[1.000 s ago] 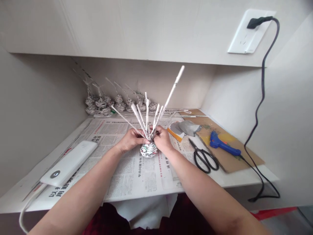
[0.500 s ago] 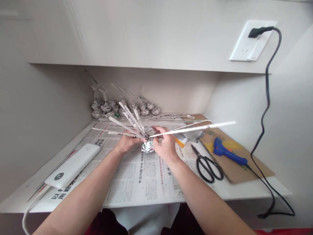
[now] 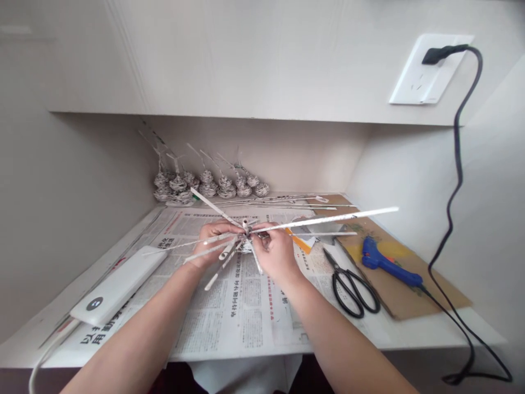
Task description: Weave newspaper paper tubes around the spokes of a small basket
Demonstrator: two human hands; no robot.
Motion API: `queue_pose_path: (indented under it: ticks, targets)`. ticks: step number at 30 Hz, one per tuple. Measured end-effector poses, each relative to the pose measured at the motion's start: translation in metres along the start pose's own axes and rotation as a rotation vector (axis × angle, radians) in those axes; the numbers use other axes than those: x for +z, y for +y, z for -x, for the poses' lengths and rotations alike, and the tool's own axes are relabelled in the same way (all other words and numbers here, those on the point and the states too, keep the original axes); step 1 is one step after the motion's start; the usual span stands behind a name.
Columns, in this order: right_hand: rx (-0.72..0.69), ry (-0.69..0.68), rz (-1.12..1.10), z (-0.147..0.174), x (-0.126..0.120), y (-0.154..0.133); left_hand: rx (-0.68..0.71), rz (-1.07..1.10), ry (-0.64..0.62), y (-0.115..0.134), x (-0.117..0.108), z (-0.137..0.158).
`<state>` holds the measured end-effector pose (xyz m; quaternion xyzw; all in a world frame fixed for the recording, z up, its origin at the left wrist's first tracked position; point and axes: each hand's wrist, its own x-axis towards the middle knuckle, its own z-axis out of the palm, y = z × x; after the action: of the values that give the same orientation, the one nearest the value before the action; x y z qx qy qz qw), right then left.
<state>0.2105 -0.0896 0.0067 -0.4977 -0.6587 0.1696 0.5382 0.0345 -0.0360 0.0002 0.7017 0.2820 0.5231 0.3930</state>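
Between my hands is a small woven paper piece [image 3: 246,247], made of rolled newspaper strips. Its loose paper tubes [image 3: 215,277] fan out on all sides, several pointing toward me and one long tube [image 3: 340,216] reaching far to the right. My left hand [image 3: 211,238] is closed round the left side of the piece, under some of the tubes. My right hand [image 3: 275,249] pinches it from the right, fingertips near the centre where the tubes meet. The hands and tubes hide most of the woven body.
Newspaper [image 3: 217,312] covers the desk. On the right lie black scissors [image 3: 353,287] and a blue glue gun [image 3: 389,265] on cardboard [image 3: 430,295], its cord hanging from a wall socket [image 3: 430,68]. A white power bank [image 3: 118,282] lies left. Woven gourd shapes [image 3: 209,186] line the back.
The woven piece has tipped toward me, so several tubes that pointed up and away now point down and toward me. Both hands keep hold of it. The view has shifted slightly.
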Motion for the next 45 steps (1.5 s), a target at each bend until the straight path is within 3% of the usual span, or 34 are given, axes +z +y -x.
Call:
queue_pose_path:
  ticks: [5, 10, 15, 19, 21, 25, 31, 37, 45]
  targets:
    - [0.036, 0.073, -0.105, -0.001, 0.003, 0.001, 0.041, -0.034, 0.023, 0.014, 0.007, 0.002]
    - [0.002, 0.124, -0.098, -0.001, 0.005, 0.005, -0.003, 0.092, 0.078, -0.001, 0.007, 0.002]
    - [-0.111, 0.07, 0.047, -0.004, 0.0, 0.005, 0.0, -0.132, 0.083, -0.012, 0.003, 0.0]
    - [-0.209, -0.035, 0.035, -0.006, -0.005, 0.008, 0.014, -0.304, 0.072, -0.009, -0.003, -0.005]
    - [-0.162, -0.106, -0.012, -0.007, -0.008, 0.009, -0.029, -0.329, 0.086, -0.006, -0.005, -0.007]
    - [0.096, -0.165, -0.132, -0.013, -0.012, 0.011, -0.076, -0.299, 0.015, -0.002, -0.006, -0.008]
    - [0.38, -0.355, -0.055, -0.017, -0.016, 0.017, 0.061, -0.204, -0.197, -0.001, -0.006, -0.005]
    - [0.4, -0.432, -0.002, -0.016, -0.018, 0.025, 0.088, -0.208, -0.29, 0.005, -0.005, -0.006]
    - [0.354, -0.337, -0.027, -0.013, -0.006, 0.037, 0.076, -0.315, -0.245, 0.008, 0.0, -0.005]
